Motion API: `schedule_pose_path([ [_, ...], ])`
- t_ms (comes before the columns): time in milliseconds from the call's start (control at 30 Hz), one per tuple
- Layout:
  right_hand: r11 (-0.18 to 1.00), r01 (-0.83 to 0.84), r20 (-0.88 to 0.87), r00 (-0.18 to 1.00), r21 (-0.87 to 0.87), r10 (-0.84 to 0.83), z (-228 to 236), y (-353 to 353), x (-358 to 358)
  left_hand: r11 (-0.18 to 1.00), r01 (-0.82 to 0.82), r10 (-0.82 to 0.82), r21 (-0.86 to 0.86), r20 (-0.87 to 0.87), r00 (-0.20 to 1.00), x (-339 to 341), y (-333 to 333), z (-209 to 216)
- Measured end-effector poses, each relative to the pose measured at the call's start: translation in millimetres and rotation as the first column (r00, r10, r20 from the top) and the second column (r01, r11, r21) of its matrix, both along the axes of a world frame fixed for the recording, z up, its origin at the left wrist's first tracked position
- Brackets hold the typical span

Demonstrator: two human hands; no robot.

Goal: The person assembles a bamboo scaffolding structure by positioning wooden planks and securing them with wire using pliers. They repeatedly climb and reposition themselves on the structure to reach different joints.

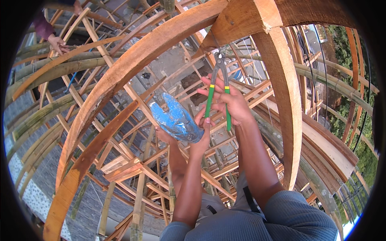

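Observation:
Upright in front of me is a pair of end-cutting pincers (210,96) with green grips and yellow bands. Its grey jaws meet at a thin wire just below a wooden beam (235,24). My left hand (203,134) is closed on the lower end of the left grip, thumb along it. Around the right grip is my right hand (236,105), some of its fingers reaching across toward the left grip. Beside my left hand sits a scuffed blue container-like thing (173,116), whose exact kind I cannot make out.
A curved timber (136,60) arches across the left, and a thick post (285,108) stands close at my right. Below spreads a lattice of wooden battens and bamboo poles (44,106). Another person's hand (58,44) is at the upper left. Stacked boards (325,148) lie at the right.

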State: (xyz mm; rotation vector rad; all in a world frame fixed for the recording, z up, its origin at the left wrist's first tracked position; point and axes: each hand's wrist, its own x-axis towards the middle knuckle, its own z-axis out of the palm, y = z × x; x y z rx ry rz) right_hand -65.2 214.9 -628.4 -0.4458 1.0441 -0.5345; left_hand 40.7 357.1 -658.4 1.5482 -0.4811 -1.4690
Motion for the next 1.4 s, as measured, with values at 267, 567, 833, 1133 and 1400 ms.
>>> schedule_pose_path([
  [267, 1.0, 0.029, -0.064, 0.998, -0.013, -0.029, -5.9, -1.0, 0.8, 0.991, 0.124, -0.124, 0.057, -0.002, 0.992, 3.5, 1.0, -3.7],
  [567, 0.992, 0.125, -0.251, 0.961, 0.011, -0.119, 31.4, 1.4, -5.8, 0.985, 0.172, -0.173, 0.019, 0.068, 0.983, -7.5, 13.4, -19.0],
  [833, 0.981, -0.196, -0.474, 0.863, 0.005, 0.175, 47.4, -38.1, -27.3, 0.994, 0.102, -0.101, 0.028, -0.039, 0.994, -10.6, 47.2, -11.6],
  [1133, 0.84, -0.537, -0.816, 0.521, -0.084, 0.251, 35.9, -51.6, -25.0, 0.984, -0.04, 0.042, 0.172, -0.01, 0.999, 18.4, 129.2, 3.1],
  [1400, 0.949, -0.308, -0.673, 0.718, -0.074, 0.18, 28.6, -33.1, -6.5, 0.968, -0.118, 0.13, 0.223, -0.04, 0.991, 18.2, 172.8, -10.5],
])
